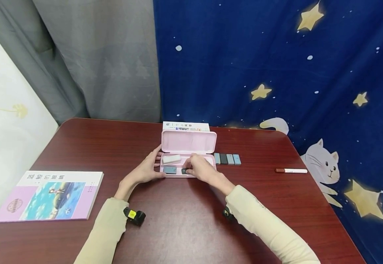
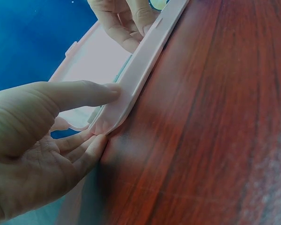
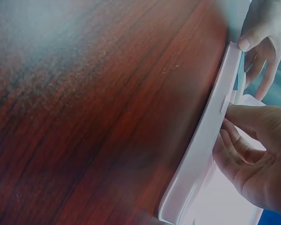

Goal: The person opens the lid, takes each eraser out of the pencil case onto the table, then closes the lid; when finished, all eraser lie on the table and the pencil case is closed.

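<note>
Both arms reach forward, bringing the hands near each other without touching. The left grip [image 1: 146, 169] is spread, its thumb [image 2: 79, 95] stretched nearly straight and its fingers [image 2: 91, 157] apart and only slightly bent. To its right, the right grip [image 1: 200, 168] has thumb and bent fingers [image 3: 232, 164] drawn together in a pinch, tips turned toward the left grip. Behind the left grip, a bare left wrist [image 1: 123, 188] leads to the left forearm [image 1: 102, 231], sleeved, slanting lower left; behind the right grip, the sleeved right forearm [image 1: 267, 223] slants lower right.
</note>
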The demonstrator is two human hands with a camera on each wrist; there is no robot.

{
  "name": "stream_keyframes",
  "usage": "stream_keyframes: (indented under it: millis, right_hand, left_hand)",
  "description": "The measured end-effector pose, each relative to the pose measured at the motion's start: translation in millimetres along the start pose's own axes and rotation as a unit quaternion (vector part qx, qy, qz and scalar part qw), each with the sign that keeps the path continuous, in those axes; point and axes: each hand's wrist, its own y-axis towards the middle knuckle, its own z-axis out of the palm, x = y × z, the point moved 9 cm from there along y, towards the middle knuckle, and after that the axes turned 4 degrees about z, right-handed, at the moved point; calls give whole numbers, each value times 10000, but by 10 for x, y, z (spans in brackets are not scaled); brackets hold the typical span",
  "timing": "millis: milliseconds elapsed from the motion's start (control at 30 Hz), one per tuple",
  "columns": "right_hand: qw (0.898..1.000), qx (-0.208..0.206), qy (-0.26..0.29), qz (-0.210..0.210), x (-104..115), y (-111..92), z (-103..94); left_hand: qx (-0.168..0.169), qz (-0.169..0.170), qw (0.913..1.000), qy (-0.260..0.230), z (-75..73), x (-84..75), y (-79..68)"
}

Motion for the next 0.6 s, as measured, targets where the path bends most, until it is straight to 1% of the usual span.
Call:
stream_keyframes:
  millis: [200, 267, 467, 600]
  right_hand:
    - [9992, -78, -389, 64, -8, -14, -22]
    - [9990, -85, -413, 130, -25, -17, -25]
    - [9995, -47, -55, 311, -76, -18, -34]
    - [9994, 49, 243, 248, -77, -9, -34]
  left_hand:
    - [20, 6, 10000, 26, -4, 59, 10]
    - [24, 24, 10000, 1, -3, 57, 10]
    - [2, 40, 10000, -29, -11, 54, 11]
    - [-3, 88, 10000, -42, -10, 38, 6]
